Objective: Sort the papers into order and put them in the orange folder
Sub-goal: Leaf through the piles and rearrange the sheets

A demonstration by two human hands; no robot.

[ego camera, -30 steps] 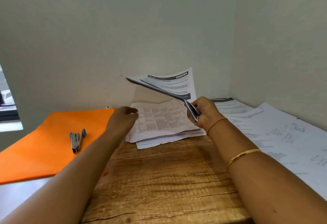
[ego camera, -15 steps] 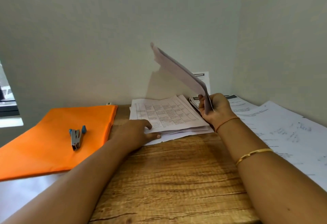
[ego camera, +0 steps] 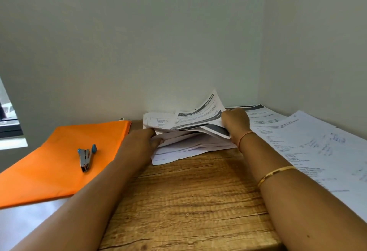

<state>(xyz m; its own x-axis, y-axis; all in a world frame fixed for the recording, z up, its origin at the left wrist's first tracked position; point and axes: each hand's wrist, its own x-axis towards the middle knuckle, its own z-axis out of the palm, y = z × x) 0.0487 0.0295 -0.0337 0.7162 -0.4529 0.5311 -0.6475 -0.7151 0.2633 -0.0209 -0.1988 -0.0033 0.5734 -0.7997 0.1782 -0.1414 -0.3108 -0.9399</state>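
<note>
A loose stack of printed papers (ego camera: 184, 147) lies on the wooden table against the back wall. My right hand (ego camera: 235, 120) grips a bundle of sheets with dark headers (ego camera: 200, 117) at its right edge, lying bent on top of the stack. My left hand (ego camera: 143, 141) holds the left edge of the stack, fingers tucked between sheets. The orange folder (ego camera: 49, 163) lies shut and flat at the left, apart from the stack.
A small grey and blue stapler (ego camera: 85, 156) rests on the folder. More printed sheets (ego camera: 309, 147) are spread along the right wall. A window corner (ego camera: 9, 119) shows at the far left. Bare wood table (ego camera: 188, 201) lies between my forearms.
My right hand has swung the raised bundle down onto the stack. My left hand has slid from on top of the stack to its left edge.
</note>
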